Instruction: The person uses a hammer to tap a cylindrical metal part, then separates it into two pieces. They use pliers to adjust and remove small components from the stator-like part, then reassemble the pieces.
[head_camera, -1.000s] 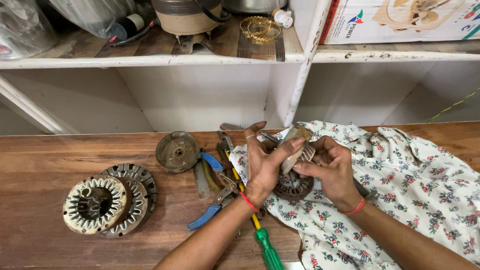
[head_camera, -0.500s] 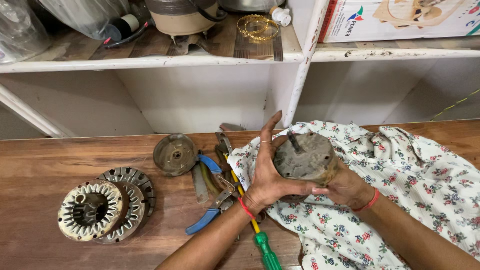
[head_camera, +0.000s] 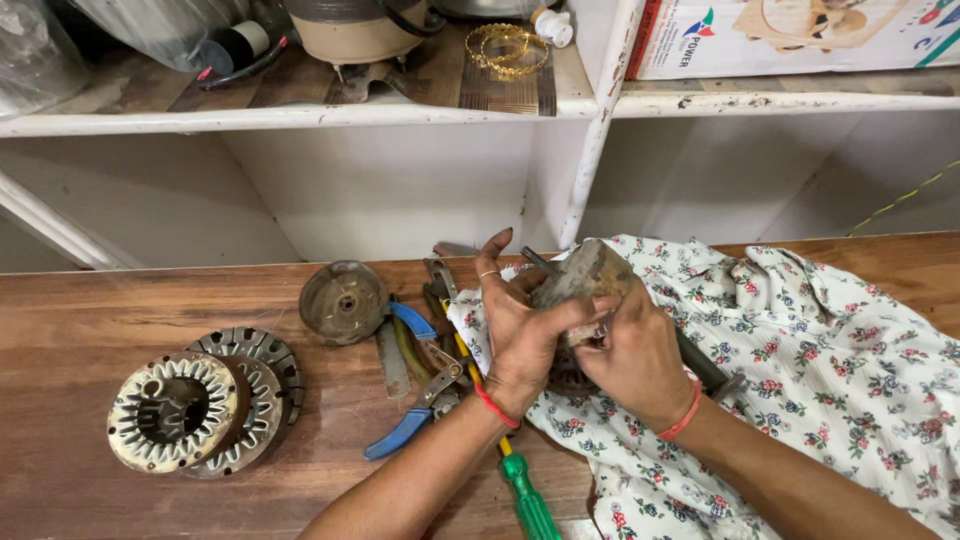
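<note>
Both hands hold a round, dirty metal motor part (head_camera: 588, 275) tilted on edge above a floral cloth (head_camera: 800, 350). My left hand (head_camera: 520, 320) grips its left side with the thumb across the face and fingers spread upward. My right hand (head_camera: 635, 355) clasps it from below and the right. A thin shaft sticks out of the part toward the upper left. Each wrist wears a red band.
On the wooden bench (head_camera: 80, 320) lie a stator stack (head_camera: 195, 405), a round metal cover (head_camera: 343, 300), blue-handled pliers (head_camera: 415, 400), a green-handled screwdriver (head_camera: 525, 500) and a dark tool handle (head_camera: 705, 365). White shelves (head_camera: 300, 115) above hold pots, bangles and a box.
The hands turned the motor part from lying flatter in the palms to tilted on edge. My right hand shifted over its lower right side.
</note>
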